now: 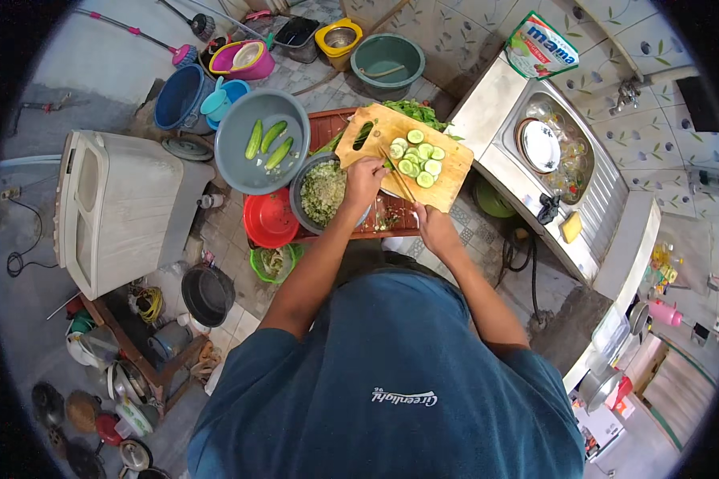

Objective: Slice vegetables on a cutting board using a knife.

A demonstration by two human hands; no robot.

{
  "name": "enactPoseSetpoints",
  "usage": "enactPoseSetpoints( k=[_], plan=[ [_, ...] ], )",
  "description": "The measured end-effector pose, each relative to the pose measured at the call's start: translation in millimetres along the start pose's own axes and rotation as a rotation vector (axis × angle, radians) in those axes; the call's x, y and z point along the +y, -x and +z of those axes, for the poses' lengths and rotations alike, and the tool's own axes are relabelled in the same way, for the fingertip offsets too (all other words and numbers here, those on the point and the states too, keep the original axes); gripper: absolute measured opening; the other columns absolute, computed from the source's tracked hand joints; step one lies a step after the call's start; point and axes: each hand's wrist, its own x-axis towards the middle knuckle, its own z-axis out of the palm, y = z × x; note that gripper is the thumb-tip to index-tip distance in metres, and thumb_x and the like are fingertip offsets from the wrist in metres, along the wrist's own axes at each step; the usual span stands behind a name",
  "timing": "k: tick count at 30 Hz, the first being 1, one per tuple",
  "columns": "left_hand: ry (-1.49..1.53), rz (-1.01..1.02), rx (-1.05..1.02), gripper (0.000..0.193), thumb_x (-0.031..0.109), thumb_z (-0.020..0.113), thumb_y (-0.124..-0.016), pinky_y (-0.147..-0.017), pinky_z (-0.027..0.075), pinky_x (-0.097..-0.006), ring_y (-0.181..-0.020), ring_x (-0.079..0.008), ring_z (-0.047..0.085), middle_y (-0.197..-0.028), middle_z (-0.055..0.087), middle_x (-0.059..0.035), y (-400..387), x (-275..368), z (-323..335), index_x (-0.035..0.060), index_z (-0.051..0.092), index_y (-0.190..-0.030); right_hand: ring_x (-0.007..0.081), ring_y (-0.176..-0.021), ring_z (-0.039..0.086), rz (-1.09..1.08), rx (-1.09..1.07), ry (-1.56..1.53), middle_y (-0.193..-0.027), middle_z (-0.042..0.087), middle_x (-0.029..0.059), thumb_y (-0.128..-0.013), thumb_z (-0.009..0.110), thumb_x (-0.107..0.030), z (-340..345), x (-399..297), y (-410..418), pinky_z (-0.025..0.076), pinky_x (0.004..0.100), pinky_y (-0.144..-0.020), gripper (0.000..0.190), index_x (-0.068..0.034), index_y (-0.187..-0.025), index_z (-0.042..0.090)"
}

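Observation:
My right hand point(434, 226) is closed on the handle end of a kitchen knife point(402, 181), whose blade lies over a wooden cutting board point(455, 154). Beside the blade, my left hand point(365, 179) has its fingers drawn together at a small green piece, perhaps a cucumber end; its grip is partly hidden. Several cucumber slices point(415, 136) are spread on the board beyond the knife. A grey bowl of chopped greens point(320, 193) stands under my left forearm. Whole cucumbers point(254, 139) lie in a larger grey basin point(230, 120) to the left.
The board rests over a low reddish table point(323, 129) with leafy greens point(416, 111) behind it. A red basin point(269, 217) and a green basket point(263, 272) are at the near left. To the right stands a sink point(581, 129) holding dishes and glasses.

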Motion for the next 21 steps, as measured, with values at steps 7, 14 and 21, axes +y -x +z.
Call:
enactPoseSetpoints(
  k=[7, 14, 21],
  plan=[
    [0.046, -0.064, -0.017, 0.024, 0.003, 0.073, -0.079, -0.072, 0.055, -0.0346, -0.08, -0.0309, 0.069, -0.092, 0.069, -0.0221, 1, 2, -2, -0.0096, 0.069, -0.099, 0.0493, -0.09, 0.064, 0.003, -0.077, 0.066, -0.09, 0.066, 0.0327, -0.104, 0.034, -0.048, 7, -5, -26, 0.05, 0.0543, -0.082, 0.061, 0.004, -0.095, 0.066],
    [0.063, -0.122, -0.047, 0.024, 0.001, 0.071, -0.082, -0.072, 0.056, -0.035, -0.078, -0.0291, 0.07, -0.09, 0.069, -0.021, 0, 13, -3, -0.0077, 0.066, -0.104, 0.0472, -0.09, 0.065, 0.037, -0.08, 0.088, -0.092, 0.067, 0.0315, -0.104, 0.033, -0.05, 11, -1, -29, 0.051, 0.0533, -0.082, 0.062, 0.002, -0.095, 0.065],
    [-0.053, -0.045, -0.005, 0.02, 0.002, 0.068, -0.085, -0.073, 0.055, -0.0374, -0.081, -0.029, 0.07, -0.089, 0.068, -0.0193, -2, 3, 3, -0.0057, 0.062, -0.102, 0.0469, -0.088, 0.065, 0.042, -0.053, 0.087, -0.09, 0.067, 0.0307, -0.103, 0.034, -0.051, 12, 16, -15, 0.052, 0.0535, -0.08, 0.062, 0.002, -0.098, 0.065]
  ],
)
